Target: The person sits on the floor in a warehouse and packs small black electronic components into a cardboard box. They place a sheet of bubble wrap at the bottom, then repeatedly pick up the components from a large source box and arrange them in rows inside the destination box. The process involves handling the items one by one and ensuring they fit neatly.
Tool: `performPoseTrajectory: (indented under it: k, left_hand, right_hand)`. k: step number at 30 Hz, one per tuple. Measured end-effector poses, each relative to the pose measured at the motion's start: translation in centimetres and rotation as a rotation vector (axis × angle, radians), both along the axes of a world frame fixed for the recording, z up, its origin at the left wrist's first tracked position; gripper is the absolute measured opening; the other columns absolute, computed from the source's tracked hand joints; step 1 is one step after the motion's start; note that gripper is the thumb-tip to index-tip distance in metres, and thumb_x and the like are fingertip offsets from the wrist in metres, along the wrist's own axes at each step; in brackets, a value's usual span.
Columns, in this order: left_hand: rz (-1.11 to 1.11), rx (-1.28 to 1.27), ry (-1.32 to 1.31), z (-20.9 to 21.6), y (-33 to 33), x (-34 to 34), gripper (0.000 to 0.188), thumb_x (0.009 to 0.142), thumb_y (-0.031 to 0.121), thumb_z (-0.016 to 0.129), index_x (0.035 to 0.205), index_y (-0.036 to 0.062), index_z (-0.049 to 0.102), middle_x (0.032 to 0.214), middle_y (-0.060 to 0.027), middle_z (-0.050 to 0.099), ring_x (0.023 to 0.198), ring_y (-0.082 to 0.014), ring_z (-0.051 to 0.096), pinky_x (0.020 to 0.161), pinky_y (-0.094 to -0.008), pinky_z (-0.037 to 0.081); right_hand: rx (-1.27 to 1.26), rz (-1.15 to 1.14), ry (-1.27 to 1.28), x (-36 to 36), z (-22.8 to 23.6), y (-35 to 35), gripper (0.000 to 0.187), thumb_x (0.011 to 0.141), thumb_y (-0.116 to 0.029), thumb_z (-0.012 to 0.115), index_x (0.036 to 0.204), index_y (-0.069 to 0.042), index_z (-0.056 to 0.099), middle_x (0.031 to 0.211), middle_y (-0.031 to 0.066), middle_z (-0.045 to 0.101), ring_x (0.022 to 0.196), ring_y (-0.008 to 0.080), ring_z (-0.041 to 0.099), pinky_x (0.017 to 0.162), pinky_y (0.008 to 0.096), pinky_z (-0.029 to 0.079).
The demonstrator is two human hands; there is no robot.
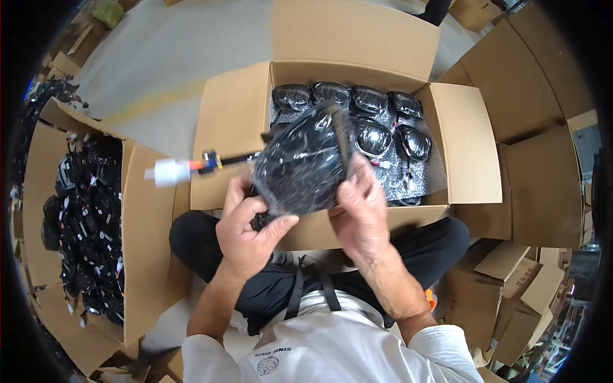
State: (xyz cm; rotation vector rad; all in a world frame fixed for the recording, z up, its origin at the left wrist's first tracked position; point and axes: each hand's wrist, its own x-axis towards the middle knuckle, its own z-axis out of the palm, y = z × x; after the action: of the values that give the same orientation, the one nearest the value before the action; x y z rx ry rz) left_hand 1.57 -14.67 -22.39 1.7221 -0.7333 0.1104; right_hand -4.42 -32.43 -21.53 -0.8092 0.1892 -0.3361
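Between both hands I hold a black rounded lamp-like unit (303,163) wrapped in clear plastic film, raised in front of the open carton. My left hand (249,223) grips its lower left edge, thumb on the near side. The right side is pinched by my right hand (361,207). A short black cable (236,159) sticks out to the left and ends in a white connector plug (171,173) with orange wires, slightly blurred. Behind, the carton (274,70) holds rows of similar glossy black units (374,137) on bubble wrap (424,172); the held unit hides part of them.
At left stands a tall open carton (143,236) heaped with more black units (89,223) and their plugs. Large cardboard boxes (539,166) rise at right, with smaller open boxes (498,293) below them. My crossed legs (440,246) flank the front of the carton.
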Motion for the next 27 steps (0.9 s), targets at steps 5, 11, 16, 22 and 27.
performPoseTrajectory:
  k: [5,11,16,22,27]
  left_hand:
    - [0.126,-0.239,0.268,0.0,5.4,1.6,0.031,0.086,-0.007,0.070,0.116,0.0016,0.070,0.128,-0.0133,0.059,0.113,-0.0224,0.061,0.100,-0.0325,0.048]
    - [0.439,-0.449,0.407,0.4,10.4,1.4,0.028,0.091,-0.005,0.069,0.118,-0.0127,0.063,0.129,-0.0151,0.057,0.116,-0.0237,0.060,0.103,-0.0380,0.051]
    - [0.435,-0.460,0.380,-0.2,9.9,0.5,0.031,0.091,-0.005,0.071,0.118,-0.0151,0.061,0.129,-0.0162,0.057,0.113,-0.0233,0.061,0.100,-0.0363,0.053]
    - [0.500,-0.513,0.423,-0.4,12.3,0.2,0.034,0.093,-0.006,0.066,0.126,-0.0125,0.058,0.129,-0.0182,0.059,0.114,-0.0245,0.063,0.100,-0.0375,0.053]
    - [0.257,-0.706,0.455,-0.1,8.4,1.5,0.039,0.094,-0.004,0.066,0.131,-0.0102,0.056,0.127,-0.0198,0.063,0.111,-0.0242,0.066,0.098,-0.0372,0.056]
  right_hand:
    - [-0.903,-0.471,-0.022,2.7,4.0,-9.5,0.077,0.085,-0.025,0.083,0.142,0.009,0.044,0.121,0.0182,0.063,0.108,0.0252,0.064,0.097,0.0358,0.053]
    - [-1.642,0.436,0.544,5.3,-1.1,-10.3,0.052,0.081,-0.021,0.080,0.123,0.000,0.059,0.111,0.0255,0.069,0.108,0.0406,0.067,0.091,0.0461,0.053]
    - [-0.588,0.537,0.684,7.4,-15.2,-10.6,0.067,0.090,-0.025,0.079,0.141,0.009,0.050,0.131,0.0220,0.063,0.120,0.0288,0.060,0.101,0.0393,0.049]
    - [-0.804,0.547,0.617,5.7,-14.8,-6.3,0.087,0.086,-0.022,0.083,0.148,0.012,0.034,0.133,0.0238,0.060,0.118,0.0264,0.061,0.103,0.0347,0.049]
    - [-0.908,0.384,0.556,5.9,-15.4,-3.2,0.086,0.084,-0.026,0.085,0.146,0.012,0.038,0.130,0.0249,0.061,0.115,0.0279,0.062,0.103,0.0372,0.048]
